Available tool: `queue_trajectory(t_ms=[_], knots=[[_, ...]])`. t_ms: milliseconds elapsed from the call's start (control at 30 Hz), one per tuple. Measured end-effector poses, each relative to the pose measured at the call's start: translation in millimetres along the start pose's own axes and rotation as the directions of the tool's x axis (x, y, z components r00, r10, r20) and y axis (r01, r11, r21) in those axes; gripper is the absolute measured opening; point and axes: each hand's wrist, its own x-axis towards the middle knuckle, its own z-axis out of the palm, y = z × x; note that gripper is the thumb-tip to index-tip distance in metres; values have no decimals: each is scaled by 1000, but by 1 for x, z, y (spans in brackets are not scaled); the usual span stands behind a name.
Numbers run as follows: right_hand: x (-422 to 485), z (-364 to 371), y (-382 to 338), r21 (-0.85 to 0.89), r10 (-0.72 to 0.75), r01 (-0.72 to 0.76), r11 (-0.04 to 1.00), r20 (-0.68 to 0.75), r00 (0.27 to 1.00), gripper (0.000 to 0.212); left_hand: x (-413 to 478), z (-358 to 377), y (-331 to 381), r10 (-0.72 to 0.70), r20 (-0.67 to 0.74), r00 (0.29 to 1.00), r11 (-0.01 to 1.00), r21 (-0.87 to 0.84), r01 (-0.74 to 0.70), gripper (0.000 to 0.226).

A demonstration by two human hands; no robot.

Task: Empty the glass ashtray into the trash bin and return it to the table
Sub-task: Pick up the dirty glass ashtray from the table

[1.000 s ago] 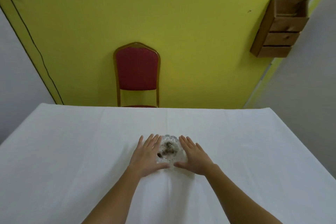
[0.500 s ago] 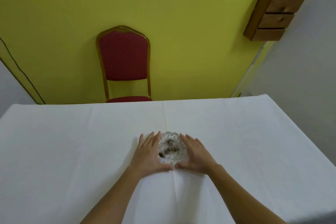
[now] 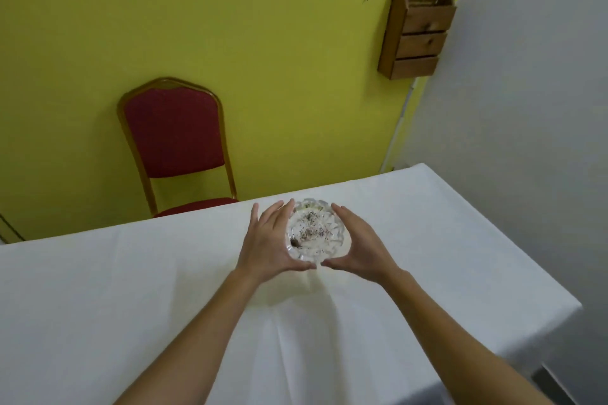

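Both hands have closed in on the ashtray since the earlier frames, when they lay flat on the cloth to either side of it; the shadow now cast on the cloth below the hands suggests it has come up off the table, though the gap itself is hard to make out. Two bare forearms reach forward from the bottom edge over the white tablecloth (image 3: pixel 98 306), which is creased in a few long folds running toward the person.

The left hand (image 3: pixel 268 242) cups the ashtray's left side, fingers extended along the rim and thumb curled under the near edge. The right hand (image 3: pixel 357 245) mirrors it on the right side, thumb pointing inward so the two thumb tips nearly meet below the glass. Each hand is half-curled around the dish, holding it between them.

The glass ashtray (image 3: pixel 315 232) sits between the palms, over the middle of the table toward its far edge. It is round and cut-glass, so it has no long axis; its open bowl faces up toward the camera, roughly level. Grey ash specks and a dark butt lie inside, the butt near the left hand.

Beyond the table's far edge stands a red chair (image 3: pixel 174 131) with a gold frame against the yellow wall (image 3: pixel 279 59). A wooden wall box (image 3: pixel 419 29) hangs at upper right.
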Motion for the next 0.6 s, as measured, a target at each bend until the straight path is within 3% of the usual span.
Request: queue_trajectory(t_ms=[300,600], knots=[[-63,-182,49,-190,-1,-54,980,-278,961,111,97,-7,169,277,-152,949,958,-29,-284,126],[-210,-284,116,-223,128,-248,943,-446,886,110,113,56,343,474,-140,869,860,-137,-491,127]])
